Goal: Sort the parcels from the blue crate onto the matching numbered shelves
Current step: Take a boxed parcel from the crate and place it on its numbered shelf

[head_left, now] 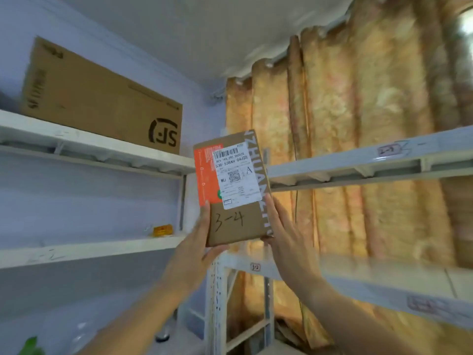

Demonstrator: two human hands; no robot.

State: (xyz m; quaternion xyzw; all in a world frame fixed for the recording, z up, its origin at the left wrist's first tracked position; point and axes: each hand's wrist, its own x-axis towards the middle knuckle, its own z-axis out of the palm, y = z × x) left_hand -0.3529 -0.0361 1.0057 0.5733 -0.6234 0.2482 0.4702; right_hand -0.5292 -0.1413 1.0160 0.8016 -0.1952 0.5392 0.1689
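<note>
The left hand grips the lower left corner of a flat brown cardboard parcel, its thumb lying up the left edge and its fingers wrapped under the bottom edge. The right hand presses flat against the parcel's right edge with its fingers straight and pointing up. Between the 2 hands the parcel is held upright in the air, raised in front of the corner where 2 racks meet and resting on no shelf. Its front carries an orange panel, a white shipping label with a barcode, and "3-4" handwritten in black below. Just behind and below it runs the pale grey lower beam of the right-hand rack, with a small tag too blurred to read. Above is that rack's upper beam, whose tag begins with "2-". To the left, a white middle shelf holds a small orange-yellow object near its right end. The white top shelf above it carries a large brown cardboard box printed with an upside-down "SF" logo. Farthest back, a gold and orange patterned curtain hangs behind the right-hand rack.
</note>
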